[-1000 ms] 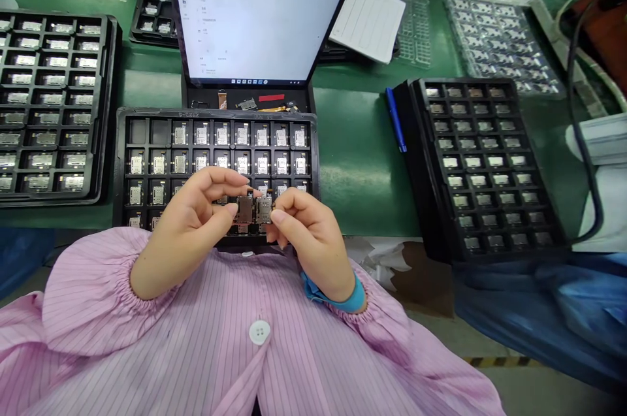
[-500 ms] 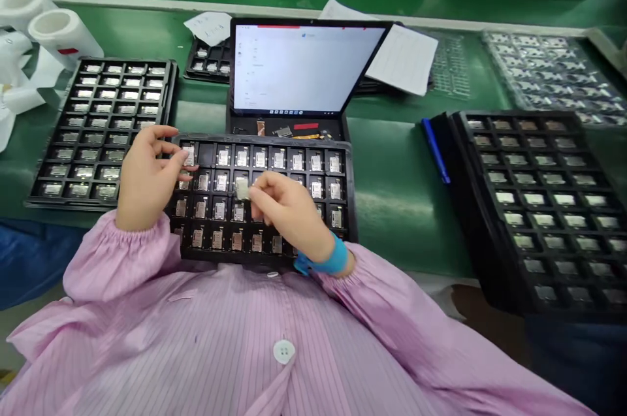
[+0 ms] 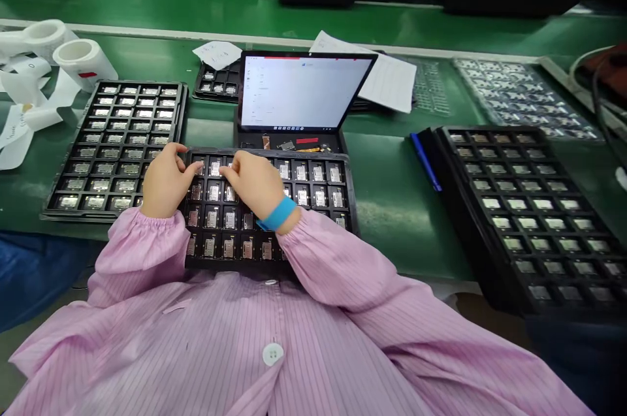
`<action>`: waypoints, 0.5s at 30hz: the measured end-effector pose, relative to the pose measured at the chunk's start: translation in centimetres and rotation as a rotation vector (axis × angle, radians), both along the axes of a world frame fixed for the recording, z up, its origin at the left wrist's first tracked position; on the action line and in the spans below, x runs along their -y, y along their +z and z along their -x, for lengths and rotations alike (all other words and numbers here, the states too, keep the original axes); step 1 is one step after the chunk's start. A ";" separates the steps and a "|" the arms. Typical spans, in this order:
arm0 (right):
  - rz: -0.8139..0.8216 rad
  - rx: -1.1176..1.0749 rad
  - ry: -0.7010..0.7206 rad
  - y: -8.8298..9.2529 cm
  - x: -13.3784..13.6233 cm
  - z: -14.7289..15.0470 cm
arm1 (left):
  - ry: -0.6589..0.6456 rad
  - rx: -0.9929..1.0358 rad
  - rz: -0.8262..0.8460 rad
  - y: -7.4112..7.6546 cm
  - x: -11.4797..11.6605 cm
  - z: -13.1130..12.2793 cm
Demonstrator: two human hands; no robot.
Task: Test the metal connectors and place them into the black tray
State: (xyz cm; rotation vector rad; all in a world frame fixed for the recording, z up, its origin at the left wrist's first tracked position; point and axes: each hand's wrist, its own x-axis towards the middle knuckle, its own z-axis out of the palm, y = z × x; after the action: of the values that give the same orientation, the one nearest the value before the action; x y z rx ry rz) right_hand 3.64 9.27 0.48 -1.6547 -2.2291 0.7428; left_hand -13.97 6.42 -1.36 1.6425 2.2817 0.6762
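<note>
A black compartment tray [image 3: 350,191] lies in front of me, with small silver metal parts in its cells. My left hand [image 3: 165,179] is at its upper left corner, open, with thumb and index finger apart beside a metal part in the corner cell. My right hand [image 3: 257,182], a blue band on its wrist, is over the top rows. Its fingers are curled together and its thumb tip is close to a silver metal part [image 3: 214,168] lying in the second cell of the top row. Whatever those fingers may hold is hidden.
A laptop-like screen [image 3: 298,93] stands behind the tray. Filled trays sit left [image 3: 115,142] and right [image 3: 529,207], with a blue pen [image 3: 425,160] beside the right one. White rolls [image 3: 85,66], paper sheets [image 3: 392,80] and clear-packed parts [image 3: 524,96] lie farther back. Other people's arms show across the bench.
My right hand has moved left and up the tray; the silver part it held is no longer visible in its fingers. The second top-row cell, bare before, now has a part. The view has tilted up.
</note>
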 end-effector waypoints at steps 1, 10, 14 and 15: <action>-0.021 0.005 -0.015 1.0 0.8 -1.2 | 0.003 0.001 0.001 0.2 0.6 0.2; -0.206 0.078 -0.310 0.4 7.5 -17.2 | -0.125 -0.138 0.173 -0.4 7.2 1.1; -0.091 0.095 -0.395 -3.2 8.1 -21.7 | -0.132 -0.165 0.304 -0.4 8.0 0.4; -0.077 0.095 -0.405 -3.5 7.7 -22.7 | -0.149 -0.159 0.332 -0.7 8.1 0.7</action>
State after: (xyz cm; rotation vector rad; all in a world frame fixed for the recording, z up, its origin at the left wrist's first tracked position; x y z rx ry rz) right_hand 26.34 1.60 -3.03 -2.0470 -1.8581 0.4759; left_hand -14.65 -1.70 -2.07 1.7274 2.1982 0.1262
